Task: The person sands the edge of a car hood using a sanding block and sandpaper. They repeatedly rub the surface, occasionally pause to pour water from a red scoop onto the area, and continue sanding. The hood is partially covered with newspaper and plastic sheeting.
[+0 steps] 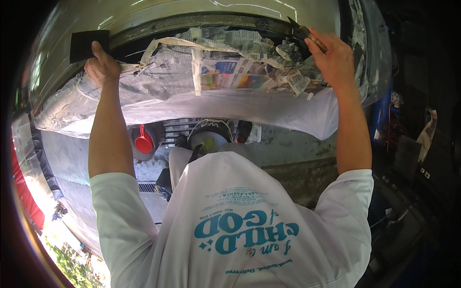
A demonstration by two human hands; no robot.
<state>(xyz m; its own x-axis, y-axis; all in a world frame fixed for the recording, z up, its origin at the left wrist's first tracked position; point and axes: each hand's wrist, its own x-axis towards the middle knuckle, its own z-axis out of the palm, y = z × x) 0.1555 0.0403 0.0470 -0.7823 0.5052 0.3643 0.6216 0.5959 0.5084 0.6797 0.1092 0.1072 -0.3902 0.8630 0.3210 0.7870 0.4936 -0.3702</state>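
Observation:
My left hand (102,66) is closed on a stiff black rectangular plate (86,44), its thumb lying over the near face. Off to the right, my right hand (332,56) grips a knife-like hand tool (319,43) by its brown handle. The tool's dark blade points up and left, close to a long metal trim strip (201,22) on a pale, glossy vehicle panel (192,8). I cannot tell whether the blade touches it. Taped newspaper (163,67) covers the area below the strip, between my hands.
Translucent plastic sheeting (269,108) hangs below the newspaper. Crumpled paper and loose tape (293,79) bunch near my right hand. On the floor stand a container with a red dipper (143,142) and a round tub (209,140), by my feet. Dark clutter lies at right.

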